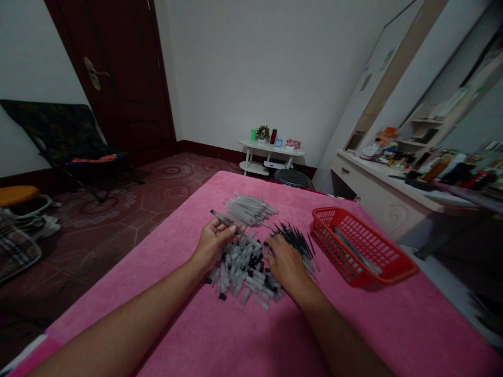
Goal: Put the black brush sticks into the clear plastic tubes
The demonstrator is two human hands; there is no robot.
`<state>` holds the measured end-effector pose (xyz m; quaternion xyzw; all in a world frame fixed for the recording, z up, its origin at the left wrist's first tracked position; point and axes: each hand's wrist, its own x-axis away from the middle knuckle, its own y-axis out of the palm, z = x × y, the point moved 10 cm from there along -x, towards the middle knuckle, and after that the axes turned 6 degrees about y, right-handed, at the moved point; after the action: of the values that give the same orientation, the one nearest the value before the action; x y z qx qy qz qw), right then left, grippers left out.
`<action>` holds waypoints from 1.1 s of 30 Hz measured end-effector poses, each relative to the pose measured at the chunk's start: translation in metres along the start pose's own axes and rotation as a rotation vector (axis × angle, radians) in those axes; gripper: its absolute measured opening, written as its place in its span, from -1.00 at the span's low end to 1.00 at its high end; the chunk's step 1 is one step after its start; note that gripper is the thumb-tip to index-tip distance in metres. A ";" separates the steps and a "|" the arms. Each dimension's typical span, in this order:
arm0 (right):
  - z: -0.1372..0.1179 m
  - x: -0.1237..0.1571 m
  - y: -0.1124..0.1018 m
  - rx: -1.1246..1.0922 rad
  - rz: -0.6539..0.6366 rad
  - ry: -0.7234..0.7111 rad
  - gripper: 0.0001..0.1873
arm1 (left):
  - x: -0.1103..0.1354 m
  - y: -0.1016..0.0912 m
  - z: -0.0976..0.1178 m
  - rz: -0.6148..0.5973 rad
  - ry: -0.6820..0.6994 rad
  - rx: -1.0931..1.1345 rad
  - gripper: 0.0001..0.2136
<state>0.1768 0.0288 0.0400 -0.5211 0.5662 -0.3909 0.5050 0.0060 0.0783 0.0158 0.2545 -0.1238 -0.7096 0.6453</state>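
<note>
My left hand (215, 240) is closed round a clear pen (231, 223) with a dark end pointing to the far left. The fingers of my right hand (283, 257) are pinched on a small pen cap (267, 248), partly hidden by them. Between and below both hands lies a heap of clear pen caps (236, 267) with black parts among them. Beyond my left hand, a pile of whitish pen barrels (251, 208) rests on the pink cloth. Dark-tipped ink refills (296, 238) lie in a bunch just past my right hand.
A red plastic basket (334, 251) with a few long pens (357, 251) inside stands at the right of the pink-covered table (188, 319). A cluttered dresser (377, 183) is farther right. Behind the table are a round black stool (293, 178) and a small white stand (271, 148).
</note>
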 end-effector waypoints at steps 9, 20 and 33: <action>0.012 -0.006 -0.009 -0.360 0.046 0.082 -0.76 | 0.001 -0.001 -0.006 0.029 -0.049 0.043 -0.64; -0.007 0.002 -0.022 -0.576 0.101 -0.009 -0.91 | 0.006 0.003 -0.005 0.026 -0.077 0.047 -0.59; -0.015 0.005 -0.032 -0.584 0.143 -0.039 -0.88 | 0.007 0.003 -0.001 0.012 -0.039 -0.011 -0.60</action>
<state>0.1682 0.0177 0.0730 -0.6106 0.6800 -0.1650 0.3710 0.0092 0.0715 0.0152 0.2363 -0.1338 -0.7111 0.6485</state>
